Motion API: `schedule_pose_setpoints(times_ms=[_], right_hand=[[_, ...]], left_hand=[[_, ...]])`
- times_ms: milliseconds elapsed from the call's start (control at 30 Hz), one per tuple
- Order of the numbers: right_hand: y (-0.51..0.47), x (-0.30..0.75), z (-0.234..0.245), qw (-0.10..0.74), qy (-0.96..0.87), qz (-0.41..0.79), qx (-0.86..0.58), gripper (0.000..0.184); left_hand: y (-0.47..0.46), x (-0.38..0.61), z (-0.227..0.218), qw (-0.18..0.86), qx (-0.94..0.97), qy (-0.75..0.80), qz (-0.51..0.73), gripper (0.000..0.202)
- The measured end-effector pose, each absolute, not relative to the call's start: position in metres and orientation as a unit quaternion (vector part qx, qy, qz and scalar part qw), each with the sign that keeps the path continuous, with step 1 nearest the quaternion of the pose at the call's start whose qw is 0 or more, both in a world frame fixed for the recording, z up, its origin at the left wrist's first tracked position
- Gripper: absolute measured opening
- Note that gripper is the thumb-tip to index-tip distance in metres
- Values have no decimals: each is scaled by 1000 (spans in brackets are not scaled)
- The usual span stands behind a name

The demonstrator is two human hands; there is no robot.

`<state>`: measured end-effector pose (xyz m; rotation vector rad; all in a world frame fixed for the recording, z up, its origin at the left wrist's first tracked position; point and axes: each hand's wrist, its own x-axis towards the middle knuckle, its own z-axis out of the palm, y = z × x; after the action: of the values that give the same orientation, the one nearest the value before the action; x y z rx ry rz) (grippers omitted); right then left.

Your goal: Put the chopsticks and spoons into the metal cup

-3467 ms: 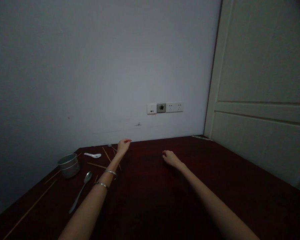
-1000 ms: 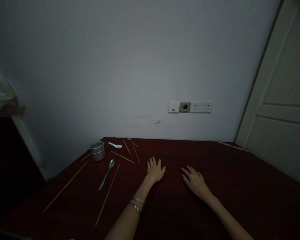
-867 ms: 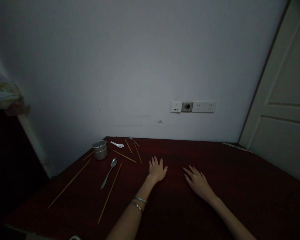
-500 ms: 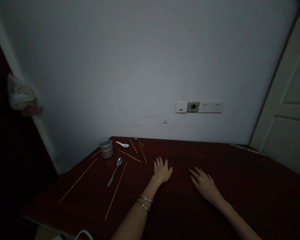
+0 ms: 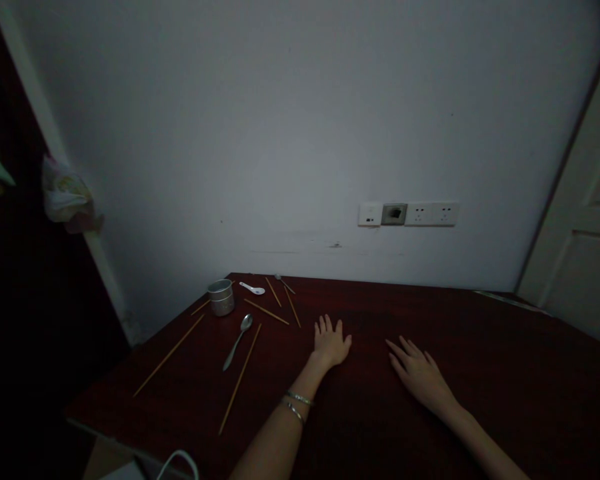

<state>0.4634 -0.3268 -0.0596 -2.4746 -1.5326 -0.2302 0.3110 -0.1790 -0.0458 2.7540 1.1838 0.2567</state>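
Observation:
My left hand (image 5: 331, 343) lies palm down on the dark red table (image 5: 360, 407), fingers spread and holding nothing. To its right my right hand (image 5: 420, 373) also rests flat, its fingers stretched out. Nearest to my left hand is a wooden chopstick (image 5: 293, 307), one of several scattered over the table's left side. A metal spoon (image 5: 237, 342) lies among them. Behind it stands a grey metal cup (image 5: 221, 298), upright. Beside the cup is a white soup spoon (image 5: 253, 289), and a smaller metal spoon (image 5: 285, 284) lies near the wall.
A pale wall (image 5: 300, 160) with a row of sockets (image 5: 409, 214) rises behind the table. On the left hangs a plastic bag (image 5: 67, 193). A white cable (image 5: 180, 455) loops at the front edge. A panelled door (image 5: 580, 220) stands at the right.
The whole view has shifted slightly, so everything appears a little farther right. Both hands stay flat on the table, and the chopsticks, spoons and cup keep their places.

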Motion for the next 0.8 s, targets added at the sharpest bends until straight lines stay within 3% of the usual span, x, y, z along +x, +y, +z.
schedule_pose_setpoints(times_ms=[800], right_hand=[[-326,462,-64,94,-519,-101,-843,49]], left_hand=[[-183,307,-41,82,911,394,91,67]])
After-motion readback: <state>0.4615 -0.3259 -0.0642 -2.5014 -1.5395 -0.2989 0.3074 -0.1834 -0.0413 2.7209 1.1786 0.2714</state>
